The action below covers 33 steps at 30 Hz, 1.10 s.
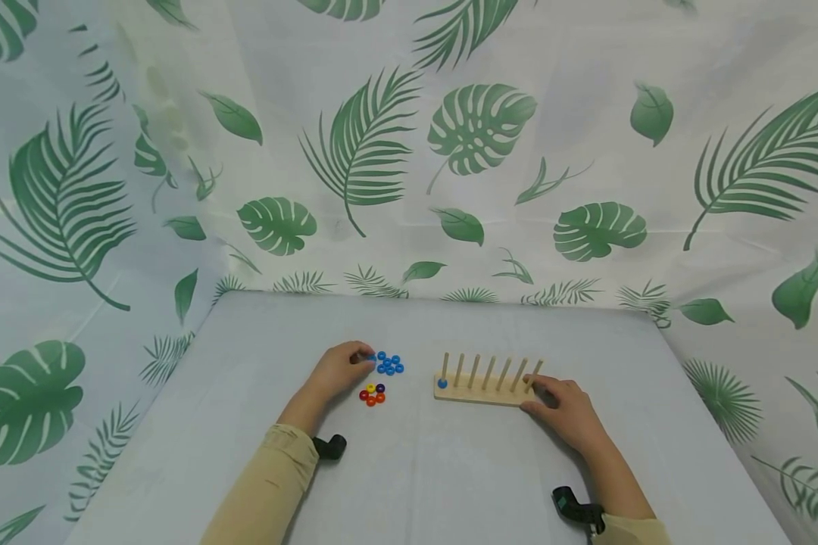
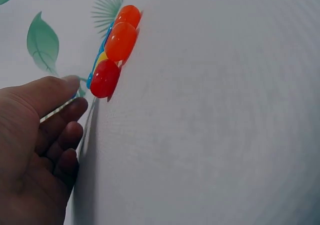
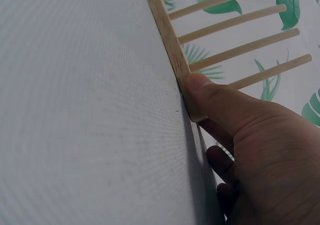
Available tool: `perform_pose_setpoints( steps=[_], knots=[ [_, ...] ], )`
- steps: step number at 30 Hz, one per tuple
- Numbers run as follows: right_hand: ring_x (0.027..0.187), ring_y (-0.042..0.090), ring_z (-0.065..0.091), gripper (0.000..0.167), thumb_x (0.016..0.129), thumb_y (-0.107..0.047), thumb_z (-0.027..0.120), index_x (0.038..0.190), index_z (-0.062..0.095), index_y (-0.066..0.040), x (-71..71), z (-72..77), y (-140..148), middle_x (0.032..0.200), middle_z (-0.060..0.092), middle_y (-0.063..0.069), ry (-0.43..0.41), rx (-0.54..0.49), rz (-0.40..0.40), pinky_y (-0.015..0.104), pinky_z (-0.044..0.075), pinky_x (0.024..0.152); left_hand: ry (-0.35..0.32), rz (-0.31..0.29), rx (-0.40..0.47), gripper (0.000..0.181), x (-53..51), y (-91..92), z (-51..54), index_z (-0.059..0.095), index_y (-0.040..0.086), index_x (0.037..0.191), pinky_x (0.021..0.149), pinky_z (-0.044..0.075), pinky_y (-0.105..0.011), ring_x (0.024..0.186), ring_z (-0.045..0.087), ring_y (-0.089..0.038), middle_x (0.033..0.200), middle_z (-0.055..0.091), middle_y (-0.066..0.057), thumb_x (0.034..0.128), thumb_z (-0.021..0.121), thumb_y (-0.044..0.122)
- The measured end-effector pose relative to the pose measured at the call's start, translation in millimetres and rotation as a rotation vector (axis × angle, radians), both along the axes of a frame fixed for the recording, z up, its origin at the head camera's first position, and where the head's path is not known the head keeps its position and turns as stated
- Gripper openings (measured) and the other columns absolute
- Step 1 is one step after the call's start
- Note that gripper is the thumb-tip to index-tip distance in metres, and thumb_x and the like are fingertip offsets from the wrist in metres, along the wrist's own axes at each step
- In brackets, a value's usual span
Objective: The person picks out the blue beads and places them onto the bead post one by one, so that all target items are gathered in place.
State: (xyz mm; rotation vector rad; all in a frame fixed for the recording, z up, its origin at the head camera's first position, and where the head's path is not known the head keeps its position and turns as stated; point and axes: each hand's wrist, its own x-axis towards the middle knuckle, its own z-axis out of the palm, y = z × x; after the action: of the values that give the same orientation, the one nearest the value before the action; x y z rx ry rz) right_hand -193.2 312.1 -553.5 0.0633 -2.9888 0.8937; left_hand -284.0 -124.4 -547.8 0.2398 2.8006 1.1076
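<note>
Around both grips, open room and small things

Towards the wearer from each hand, the white table (image 1: 423, 484) spreads in a broad open stretch; beyond the fingers a shorter strip runs to the far edge, where the leaf-printed backdrop (image 1: 481, 125) rises. Another open gap lies between the grips, from the beads on one side to the board on the other.

Thumb and fingertips of the left hand (image 1: 341, 369) stand narrowly together at a blue bead (image 1: 373, 357) (whether they pinch it or merely frame it, I cannot tell). Just right of those tips sits the cluster of blue beads (image 1: 390, 371); nearer the wearer, close below the same fingers, is a small group of red, orange, yellow and dark purple beads (image 1: 380, 397).

The right hand (image 1: 564, 409) grips the right end of the wooden board (image 1: 480, 395), thumb against its near edge. From that hold the board stretches leftward, carrying seven pegs (image 1: 489, 372) in a row; at the foot of the peg farthest from the hand rests a lone bead (image 1: 442, 384), also blue.

Up close, the beads look rounded and glossy, the board pale and grained, the pegs slim and round with blunt ends. Under the hands the tabletop shows a faint, fine texture.
</note>
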Motion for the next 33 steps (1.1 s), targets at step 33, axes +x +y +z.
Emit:
perform_pose_setpoints(
  steps=[33],
  knots=[
    [0.123,0.041,0.049,0.063,0.085,-0.053,0.071,0.136,0.058,-0.017,1.0,1.9,-0.6,0.136,0.057,0.017,-0.011,-0.011,-0.008,0.064,0.038,0.100,0.153,-0.195,0.107,0.023,19.4,44.7,70.8,0.069,0.025,0.114,0.073,0.050,-0.029,0.087,0.055,-0.013,0.093,0.064,0.011,0.0936,0.068,0.037]
  ],
)
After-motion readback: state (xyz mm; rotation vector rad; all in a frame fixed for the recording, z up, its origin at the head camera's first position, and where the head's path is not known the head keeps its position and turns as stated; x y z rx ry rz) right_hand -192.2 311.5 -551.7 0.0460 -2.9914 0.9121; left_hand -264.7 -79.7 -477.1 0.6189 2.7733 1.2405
